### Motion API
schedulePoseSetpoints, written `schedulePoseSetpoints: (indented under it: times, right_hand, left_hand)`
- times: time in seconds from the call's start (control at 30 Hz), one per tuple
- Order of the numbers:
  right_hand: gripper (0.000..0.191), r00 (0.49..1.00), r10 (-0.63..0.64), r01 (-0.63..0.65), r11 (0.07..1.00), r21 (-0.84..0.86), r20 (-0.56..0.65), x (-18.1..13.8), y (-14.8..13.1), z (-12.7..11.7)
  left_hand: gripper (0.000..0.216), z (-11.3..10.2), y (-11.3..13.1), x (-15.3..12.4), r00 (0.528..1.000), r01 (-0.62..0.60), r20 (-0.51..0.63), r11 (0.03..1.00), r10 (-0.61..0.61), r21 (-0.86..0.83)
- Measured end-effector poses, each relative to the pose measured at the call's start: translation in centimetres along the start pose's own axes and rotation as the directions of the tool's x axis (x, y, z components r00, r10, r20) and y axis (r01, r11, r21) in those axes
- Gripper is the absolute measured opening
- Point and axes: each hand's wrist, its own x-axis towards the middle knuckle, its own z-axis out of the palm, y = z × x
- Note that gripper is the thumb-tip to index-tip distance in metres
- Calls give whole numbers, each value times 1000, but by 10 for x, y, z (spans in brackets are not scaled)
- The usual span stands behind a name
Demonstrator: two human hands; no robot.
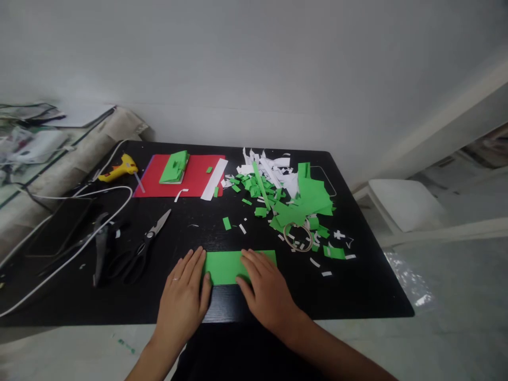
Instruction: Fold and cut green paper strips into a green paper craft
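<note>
As left hand (183, 299) touches green paper (224, 266), right hand (266, 292) lies on it.

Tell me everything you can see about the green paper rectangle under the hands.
The green paper rectangle is a plain bright green sheet, wider than tall, lying flat near the front edge of the black table. It looks like thin craft paper. The left hand rests flat on its left end; the right hand covers its right part.

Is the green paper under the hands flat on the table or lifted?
Flat: the green paper lies on the table, with the left hand and right hand resting on its ends.
</note>
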Motion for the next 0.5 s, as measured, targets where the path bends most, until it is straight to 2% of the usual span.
schedulePoseSetpoints:
  times: [0.2,0.33,0.5]
  right_hand:
    - [38,997,55,-58,996,-65,-50,-17,26,-21]
    - [38,996,58,-63,995,-81,-69,-24,35,-24]
    - [33,992,48,-51,998,-24,-119,-23,39,-24]
  left_hand:
    - [51,0,-1,0,1000,15,13,1000,-14,-21]
    - [52,0,-1,0,999,26,23,999,-26,-20]
    - [48,-2,-1,3,998,57,33,997,-56,-47]
